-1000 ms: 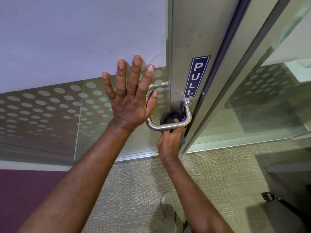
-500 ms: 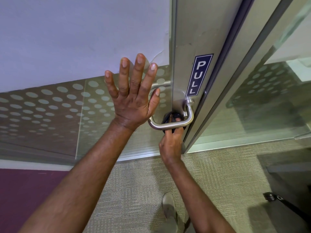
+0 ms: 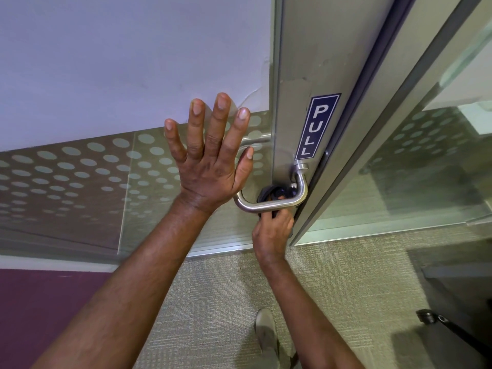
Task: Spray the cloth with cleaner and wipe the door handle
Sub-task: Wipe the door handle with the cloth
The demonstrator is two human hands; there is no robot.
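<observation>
A brushed steel door handle curves out from the metal door frame, below a blue PULL sign. My right hand reaches up from below and is shut on a dark cloth, which is bunched behind the handle's bar. My left hand lies flat on the glass panel just left of the handle, fingers spread, holding nothing. No spray bottle is in view.
The frosted dotted glass panel fills the left. A second glass door stands to the right. Beige carpet covers the floor, with my shoe on it. A dark object lies at the lower right.
My right hand has shifted the cloth slightly along the handle's underside. My left hand stays flat on the glass.
</observation>
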